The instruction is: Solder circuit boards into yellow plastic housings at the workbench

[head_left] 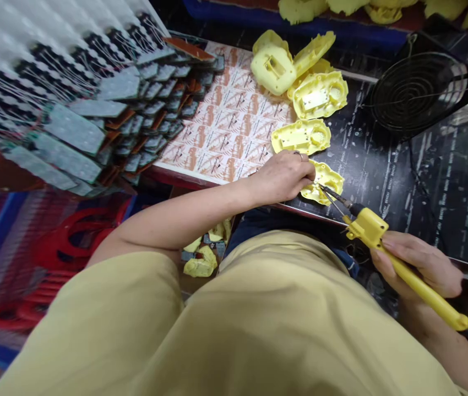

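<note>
My right hand [428, 261] wraps a yellow plastic-handled soldering tool [401, 268], its long axis slanting forward and left to a yellow moulded plastic shell [331, 177] on the black tabletop [374, 176]. My left hand [284, 175], the nearer, bends its fingers together over the shell's left side; whether they pinch anything, I cannot tell.

just right of the left hand [286, 175], a shallow yellow moulded shell [333, 179] of smooth plastic with a slight sheen; in the right hand [429, 258], a yellow gun-shaped tool [369, 226] of smooth, faintly glossy plastic, its slim front end dark, dull metal; beyond the right hand, a black printed work surface [382, 176], glossy and scuffed; beyond the left hand, a brown-and-white printed sheet [228, 129], smooth and paper-like; between the forearms, a yellow shirt [292, 308] of matt, creased cloth
</note>
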A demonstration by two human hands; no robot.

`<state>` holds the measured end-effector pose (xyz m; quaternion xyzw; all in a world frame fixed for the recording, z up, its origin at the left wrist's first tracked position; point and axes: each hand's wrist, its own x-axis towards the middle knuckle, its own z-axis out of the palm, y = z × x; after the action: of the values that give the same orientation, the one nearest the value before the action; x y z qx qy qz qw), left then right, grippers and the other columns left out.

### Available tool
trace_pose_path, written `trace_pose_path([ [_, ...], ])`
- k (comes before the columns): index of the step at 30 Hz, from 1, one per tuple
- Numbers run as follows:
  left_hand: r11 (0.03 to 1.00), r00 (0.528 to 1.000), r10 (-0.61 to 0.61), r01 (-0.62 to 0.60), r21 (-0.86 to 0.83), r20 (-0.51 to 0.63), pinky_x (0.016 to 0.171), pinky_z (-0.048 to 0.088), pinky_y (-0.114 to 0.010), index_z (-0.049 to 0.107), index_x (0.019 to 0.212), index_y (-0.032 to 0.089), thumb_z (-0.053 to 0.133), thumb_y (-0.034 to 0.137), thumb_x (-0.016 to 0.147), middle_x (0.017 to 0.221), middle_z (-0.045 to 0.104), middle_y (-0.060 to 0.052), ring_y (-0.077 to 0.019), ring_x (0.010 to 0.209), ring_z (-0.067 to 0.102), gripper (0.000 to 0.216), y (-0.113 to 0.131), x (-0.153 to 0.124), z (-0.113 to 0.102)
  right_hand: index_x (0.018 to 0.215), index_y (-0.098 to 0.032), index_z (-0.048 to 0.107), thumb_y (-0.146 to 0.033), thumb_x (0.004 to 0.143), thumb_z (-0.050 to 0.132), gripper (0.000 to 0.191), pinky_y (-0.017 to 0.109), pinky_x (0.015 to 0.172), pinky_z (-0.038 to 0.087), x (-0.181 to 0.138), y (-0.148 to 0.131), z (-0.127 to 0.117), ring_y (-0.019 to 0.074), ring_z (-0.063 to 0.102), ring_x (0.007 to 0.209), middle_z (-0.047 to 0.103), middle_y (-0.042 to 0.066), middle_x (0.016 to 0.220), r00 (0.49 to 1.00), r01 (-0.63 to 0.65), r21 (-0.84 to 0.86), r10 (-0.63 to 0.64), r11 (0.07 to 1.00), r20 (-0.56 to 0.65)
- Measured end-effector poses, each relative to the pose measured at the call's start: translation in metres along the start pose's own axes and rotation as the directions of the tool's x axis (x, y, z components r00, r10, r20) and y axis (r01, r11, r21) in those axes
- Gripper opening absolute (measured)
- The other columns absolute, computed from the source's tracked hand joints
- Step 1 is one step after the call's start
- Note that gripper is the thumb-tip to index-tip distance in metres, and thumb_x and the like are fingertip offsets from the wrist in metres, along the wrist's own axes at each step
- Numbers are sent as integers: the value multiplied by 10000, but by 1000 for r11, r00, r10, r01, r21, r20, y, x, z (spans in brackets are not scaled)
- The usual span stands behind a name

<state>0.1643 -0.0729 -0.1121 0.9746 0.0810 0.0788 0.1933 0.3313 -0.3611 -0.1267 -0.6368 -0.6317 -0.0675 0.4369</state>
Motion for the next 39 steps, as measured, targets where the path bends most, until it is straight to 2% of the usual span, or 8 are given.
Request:
trace_pose_path([
  [4, 1000, 1000, 3, -4, 7, 4, 943, 553, -358, 793, 1018, 190, 621, 160, 1026, 987, 789, -58, -221, 973, 738, 174, 0, 0, 0, 968, -246, 739, -279, 1016, 747, 59, 296, 735, 720, -2, 0, -5, 200, 813, 771, 815, 44, 908, 987, -47, -67, 57, 997, 148],
  [9, 1000, 1000, -1, 1, 20, 23, 944, 561, -376, 801, 1005, 172, 610, 154, 1024, 983, 795, -74, -238, 977, 747, 192, 0, 1, -1, 1019, -268, 754, -316, 995, 779, 59, 356, 842, 736, -2, 0, -14, 218, 821, 875, 819, 39, 979, 947, -93, -112, 123, 989, 296],
  [14, 1000, 1000, 12, -12, -4, 20, 928, 554, -357, 794, 982, 187, 612, 139, 999, 967, 789, -55, -217, 945, 735, 189, -2, 2, 0, 1053, -264, 752, -286, 1019, 743, 41, 310, 818, 713, 0, 1, -18, 192, 813, 861, 819, 43, 994, 972, -31, -83, 50, 996, 230],
  [21, 999, 999, 52, -52, 5, 11, 906, 541, -357, 787, 968, 200, 608, 163, 1010, 953, 783, -48, -214, 920, 729, 187, -4, 2, 0, 1025, -266, 762, -282, 1024, 735, 31, 359, 879, 728, 7, -6, -19, 218, 820, 911, 814, 42, 974, 925, -98, -84, 122, 992, 361],
  [27, 997, 997, 77, -77, 21, 17, 890, 542, -348, 784, 947, 199, 606, 150, 1004, 948, 784, -46, -217, 925, 732, 193, -5, 2, -1, 981, -275, 734, -305, 1082, 649, 136, 294, 746, 710, 6, 0, -24, 184, 800, 799, 801, 39, 909, 982, -12, -96, 30, 995, 187],
  [32, 996, 996, 88, -89, 20, 25, 878, 538, -352, 783, 924, 197, 610, 158, 1006, 939, 781, -52, -217, 904, 731, 195, -6, 2, -2, 984, -266, 745, -273, 1050, 697, 82, 341, 840, 720, 8, -5, -20, 206, 816, 873, 807, 40, 947, 949, -73, -69, 91, 995, 301],
  [37, 996, 996, 88, -89, 20, 30, 879, 540, -349, 786, 934, 205, 615, 161, 1006, 950, 784, -47, -212, 905, 727, 190, -6, 3, -2, 1058, -250, 747, -186, 979, 777, 105, 355, 889, 717, 12, -6, -23, 217, 825, 931, 825, 39, 1010, 930, 18, -83, 14, 996, 366],
  [39, 996, 995, 91, -92, 21, 31, 884, 543, -346, 786, 938, 208, 612, 148, 1000, 952, 784, -41, -208, 907, 725, 193, -6, 3, -2, 1060, -252, 743, -199, 997, 753, 83, 362, 873, 717, 12, -4, -28, 219, 824, 925, 825, 47, 1006, 937, 23, -96, 13, 995, 350],
])
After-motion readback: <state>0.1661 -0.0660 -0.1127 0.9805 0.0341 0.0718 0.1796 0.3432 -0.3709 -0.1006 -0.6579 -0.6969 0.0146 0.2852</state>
